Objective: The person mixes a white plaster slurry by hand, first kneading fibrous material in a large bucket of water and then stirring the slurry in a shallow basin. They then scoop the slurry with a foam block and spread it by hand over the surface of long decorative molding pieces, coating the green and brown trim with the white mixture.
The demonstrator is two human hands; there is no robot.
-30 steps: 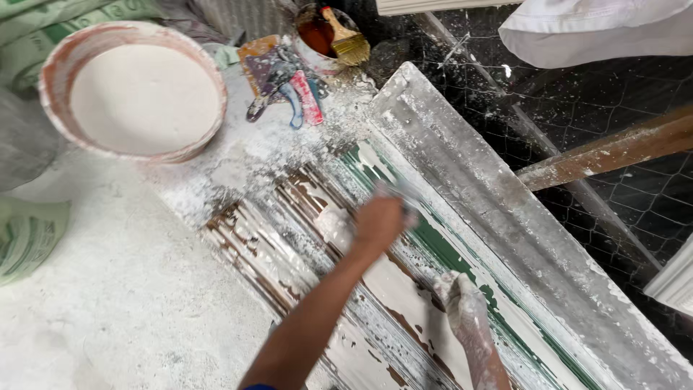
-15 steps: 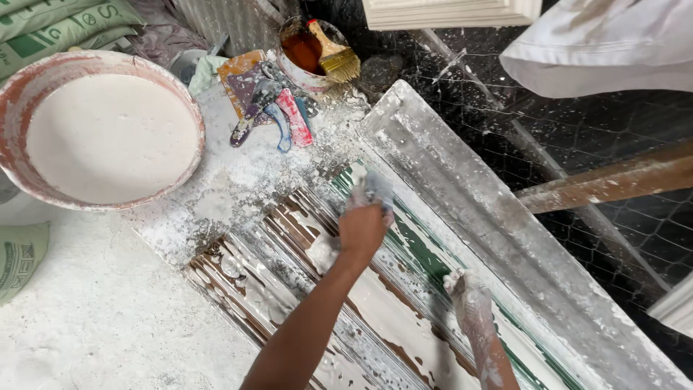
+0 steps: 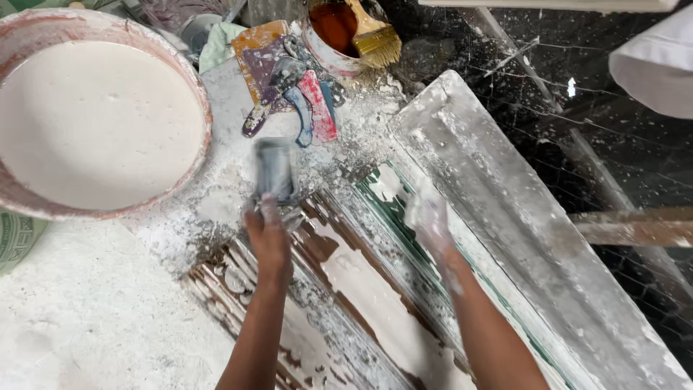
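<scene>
Head cam, only view. Vs half a sec ago: left hand (image 3: 268,235) has pulled back from the middle of the panel (image 3: 505,217) to its near-left end, closer to the big basin (image 3: 189,87), and the camera has swung so the basin now fills the top-left. Left hand is closed round a grey putty scraper (image 3: 275,167), blade up and blurred, over the plaster-dusted ledge beside the panel's end. Right hand (image 3: 427,217), caked in white filler, has slid up the panel w/ fingers laid flat on the green strip; open, gripping nothing.

Panel lies diagonal from top centre to bottom right: grey-white moulding on the far side, peeling brown-and-white grooves near the arms.

Containers: basin w/ reddish rim holds smooth off-white filler, nearly full. Small tin (image 3: 333,32) at top centre holds dark orange-brown liquid, w/ a yellow-bristled brush (image 3: 375,36) resting in it. Between basin and tin, a heap of paint-smeared scrapers (image 3: 303,101) w/ blue, red and purple handles.
</scene>
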